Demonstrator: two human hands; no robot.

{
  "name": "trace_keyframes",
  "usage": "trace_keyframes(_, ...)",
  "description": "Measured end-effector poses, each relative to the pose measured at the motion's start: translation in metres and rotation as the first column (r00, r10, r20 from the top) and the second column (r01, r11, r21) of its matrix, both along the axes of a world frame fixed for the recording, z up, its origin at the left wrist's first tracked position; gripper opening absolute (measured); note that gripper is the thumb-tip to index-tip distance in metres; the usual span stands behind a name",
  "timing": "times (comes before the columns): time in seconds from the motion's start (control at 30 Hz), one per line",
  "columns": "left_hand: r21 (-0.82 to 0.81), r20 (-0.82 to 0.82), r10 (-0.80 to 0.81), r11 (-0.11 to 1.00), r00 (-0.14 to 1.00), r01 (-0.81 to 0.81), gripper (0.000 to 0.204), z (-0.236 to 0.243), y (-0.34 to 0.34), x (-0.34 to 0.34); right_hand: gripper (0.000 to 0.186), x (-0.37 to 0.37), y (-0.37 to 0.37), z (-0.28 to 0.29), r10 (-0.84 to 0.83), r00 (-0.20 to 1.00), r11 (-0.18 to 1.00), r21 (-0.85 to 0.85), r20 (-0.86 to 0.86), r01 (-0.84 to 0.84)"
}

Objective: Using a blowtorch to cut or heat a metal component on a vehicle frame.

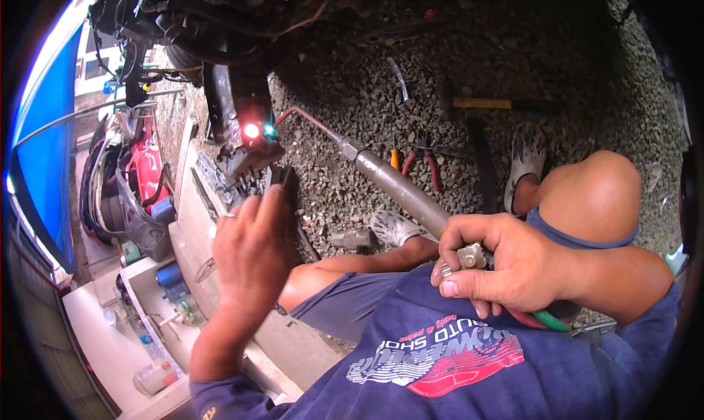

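My right hand (506, 262) is closed around the valve end of a long gas torch (403, 192), with a red and a green hose below it. The bent copper nozzle reaches up and left to a metal bracket (253, 104). A red-hot spot glows there beside a small blue-green flame. Just below the glow, my left hand (253, 247) has its fingers closed on a dark metal piece (280, 176) against the bracket's lower end. Its exact kind is hidden by the fingers and shadow.
Red-handled pliers (433, 170), a yellow-orange screwdriver (394, 158), a yellow-handled hammer (480, 103) and a dark metal bar (480, 163) lie on gravel. A metal block (353, 239) sits near my foot. Dark vehicle parts (213, 24) hang above. A white tray (136, 273) stands left.
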State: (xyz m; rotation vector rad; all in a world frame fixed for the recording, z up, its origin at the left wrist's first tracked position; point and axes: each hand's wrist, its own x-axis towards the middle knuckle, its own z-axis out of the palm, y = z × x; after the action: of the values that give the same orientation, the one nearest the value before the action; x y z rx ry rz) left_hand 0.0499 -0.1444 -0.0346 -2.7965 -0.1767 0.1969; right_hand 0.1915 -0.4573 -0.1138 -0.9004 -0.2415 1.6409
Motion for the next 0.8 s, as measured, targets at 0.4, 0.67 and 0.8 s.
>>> trace_keyframes(0.4, -0.413, 0.042, 0.343, 0.861, 0.938, -0.297, 0.056, -0.088, -0.057, -0.05, 0.018, -0.004, 0.004, 0.0, -0.026, 1.0, 1.0, -0.002, 0.014, 0.026)
trace_keyframes(0.67, -0.608, 0.032, 0.548, 0.675, 0.836, -0.419, 0.06, -0.093, -0.066, -0.055, 0.017, -0.006, -0.001, -0.004, -0.018, 1.0, 1.0, 0.006, -0.01, 0.018)
trace_keyframes(0.8, -0.674, 0.166, 0.626, 0.636, 0.762, -0.376, 0.073, -0.104, -0.065, -0.062, 0.017, -0.005, 0.001, -0.003, -0.029, 0.999, 0.999, -0.018, -0.033, 0.029)
